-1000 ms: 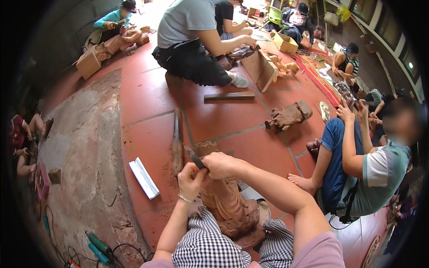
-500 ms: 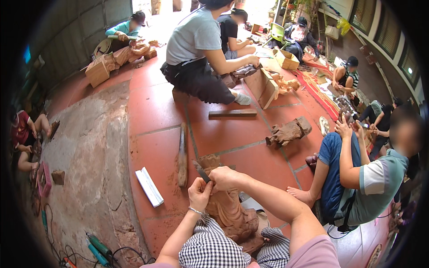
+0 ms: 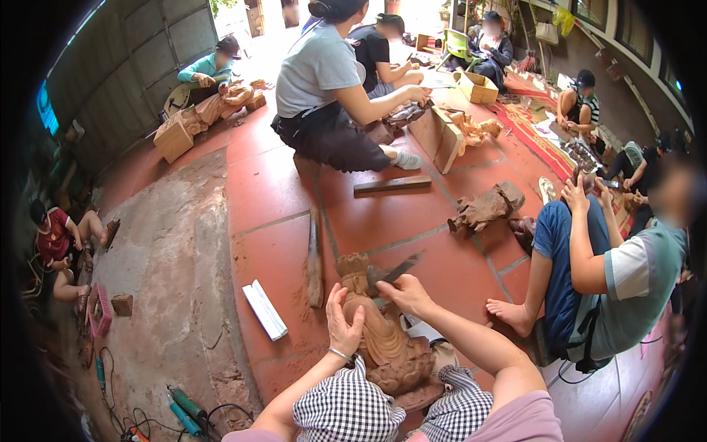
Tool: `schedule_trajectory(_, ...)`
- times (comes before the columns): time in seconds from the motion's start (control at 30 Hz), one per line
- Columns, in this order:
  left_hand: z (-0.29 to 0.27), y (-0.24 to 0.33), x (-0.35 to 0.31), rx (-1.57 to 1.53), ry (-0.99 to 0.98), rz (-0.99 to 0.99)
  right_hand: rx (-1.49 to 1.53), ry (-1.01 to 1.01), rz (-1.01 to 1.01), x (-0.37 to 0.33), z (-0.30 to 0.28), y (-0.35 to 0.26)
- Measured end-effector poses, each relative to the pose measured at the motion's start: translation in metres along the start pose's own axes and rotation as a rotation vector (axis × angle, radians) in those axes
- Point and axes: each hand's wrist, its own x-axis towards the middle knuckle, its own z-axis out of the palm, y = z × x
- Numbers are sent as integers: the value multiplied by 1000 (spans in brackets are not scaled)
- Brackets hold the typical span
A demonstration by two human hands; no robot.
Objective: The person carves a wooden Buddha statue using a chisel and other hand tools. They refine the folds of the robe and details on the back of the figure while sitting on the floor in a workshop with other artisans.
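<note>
left hand (image 3: pixel 345 324): half-spread beside carved figure (image 3: pixel 387 339), contact unclear | right hand (image 3: pixel 408 296): gripping dark blade (image 3: pixel 398 270)

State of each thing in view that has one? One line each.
Left hand: open, beside the carved figure
Right hand: closed on the dark blade
Dark blade: gripped, tip blurred
Carved figure: between the knees
White strip: lying on the tiles
Wooden stick: lying on the tiles
Wooden bar: lying on the tiles
Carved wood piece: lying down
Green tools: lying; on or off unclear

No clearly legible lettering, apparently.
</note>
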Motion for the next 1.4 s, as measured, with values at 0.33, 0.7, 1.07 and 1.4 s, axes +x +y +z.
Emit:
schedule_trajectory(0.33,19,-90,-27,-908,-306,-819,362,428,-126,-80,7,61)
schedule_trajectory(0.7,-18,-186,-46,-775,-330,-729,599,131,-41,-128,38,40)
schedule_trajectory(1.07,41,-118,-19,-515,-555,-793,615,280,2,-148,15,66)
schedule_trajectory(1.4,30,-78,-11,-115,-466,-570,504,410,-62,-140,7,75)
